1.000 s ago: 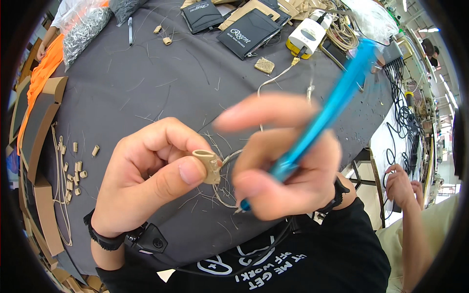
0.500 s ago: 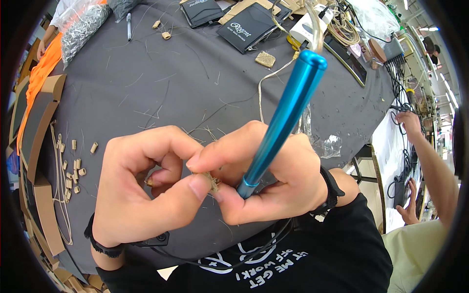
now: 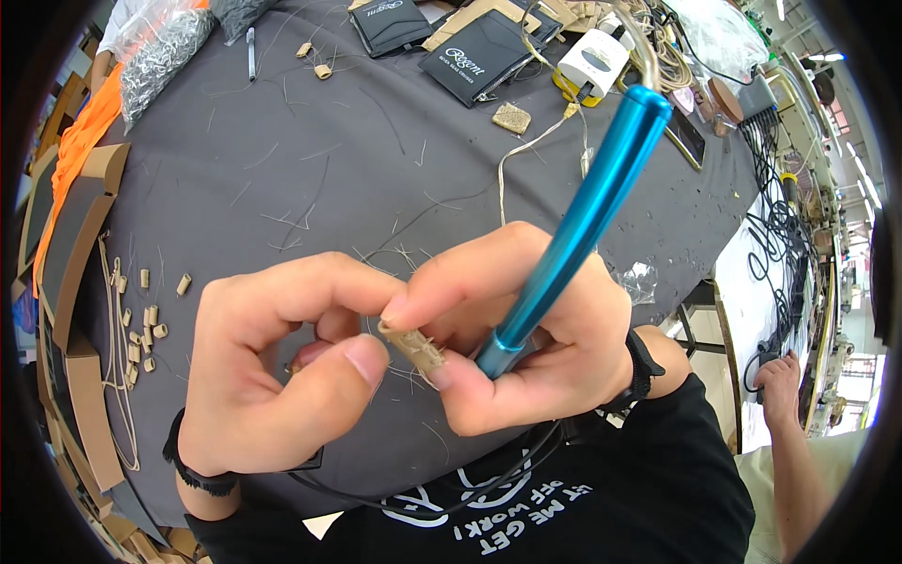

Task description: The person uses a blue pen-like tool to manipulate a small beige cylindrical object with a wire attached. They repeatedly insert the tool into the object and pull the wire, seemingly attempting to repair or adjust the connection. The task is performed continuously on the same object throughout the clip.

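Currently, the tan loop (image 3: 413, 349) is pinched between thumb and index finger of the right hand (image 3: 575, 327), which also carries a blue pen-shaped tool (image 3: 584, 221). The left hand (image 3: 268, 376) is curled at the loop's upper end, its thumb standing off; with its index fingertip hidden, one cannot tell whether it grips too. The tool's barrel slants up to the loop's right, blocking part of the view there. Beyond the loop lie a tan block (image 3: 511, 117), a black case (image 3: 477, 62) and a white-and-yellow charger (image 3: 595, 62); well to its left, small loops (image 3: 147, 332) sit beside a long cord (image 3: 115, 350).

Half a second ago, fingers covered most of the loop; now its length and frayed threads show, the left thumb has drawn away, and the tool leans farther right. A co-worker's hand (image 3: 780, 378), well right of the loop, now rests lower, near black cables (image 3: 776, 240).

Left of the loop, the dark cloth (image 3: 235, 188) runs to cardboard boxes (image 3: 83, 254); a black shirt (image 3: 620, 470) bounds it below. Beyond the loop, thread-strewn cloth gives the hands room.
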### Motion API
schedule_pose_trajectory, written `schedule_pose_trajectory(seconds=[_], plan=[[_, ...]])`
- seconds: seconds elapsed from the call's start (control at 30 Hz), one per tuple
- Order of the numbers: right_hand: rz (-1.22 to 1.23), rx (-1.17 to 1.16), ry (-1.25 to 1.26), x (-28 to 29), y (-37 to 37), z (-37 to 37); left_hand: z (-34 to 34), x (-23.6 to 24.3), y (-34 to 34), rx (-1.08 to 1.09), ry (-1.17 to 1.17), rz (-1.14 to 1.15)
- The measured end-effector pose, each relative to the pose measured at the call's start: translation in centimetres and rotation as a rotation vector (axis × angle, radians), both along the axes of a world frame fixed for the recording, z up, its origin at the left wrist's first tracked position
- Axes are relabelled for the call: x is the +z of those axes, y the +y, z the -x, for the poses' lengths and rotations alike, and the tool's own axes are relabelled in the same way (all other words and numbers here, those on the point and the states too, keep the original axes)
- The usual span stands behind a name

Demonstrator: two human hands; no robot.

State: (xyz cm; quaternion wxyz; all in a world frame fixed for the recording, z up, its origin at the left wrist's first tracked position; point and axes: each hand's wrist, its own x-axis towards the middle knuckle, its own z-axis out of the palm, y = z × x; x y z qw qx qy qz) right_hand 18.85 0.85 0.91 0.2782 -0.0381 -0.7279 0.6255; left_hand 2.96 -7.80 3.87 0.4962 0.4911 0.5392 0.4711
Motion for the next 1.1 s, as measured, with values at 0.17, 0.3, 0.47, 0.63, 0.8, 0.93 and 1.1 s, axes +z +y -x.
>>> schedule_pose_trajectory(seconds=[0.17, 0.3, 0.47, 0.63, 0.8, 0.93, 1.1], plan=[[0.042, 0.058, 0.016, 0.3, 0.0, 0.0, 0.5, 1.1, -0.6, -0.065, 0.082, 0.133], [0.009, 0.025, 0.041, 0.2, 0.0, -0.2, 0.0, 0.0, -0.3, -0.045, 0.020, 0.080], [0.026, 0.049, 0.046, 0.1, 0.3, -0.4, -0.3, -0.5, 0.1, -0.041, -0.103, -0.028], [-0.014, -0.029, 0.178, 0.4, 0.5, -0.3, -0.5, 0.2, -0.3, 0.042, -0.054, 0.037], [0.108, -0.172, 0.429, 0.3, 0.7, -1.1, -0.8, -0.3, -0.1, 0.088, 0.002, 0.012], [0.064, -0.169, 0.506, 0.3, 1.1, -1.3, -1.1, -0.5, -0.1, 0.073, -0.020, -0.003], [-0.026, -0.048, 0.499, -0.2, 1.6, -1.8, -1.3, -0.7, -0.1, 0.057, -0.105, 0.022]])
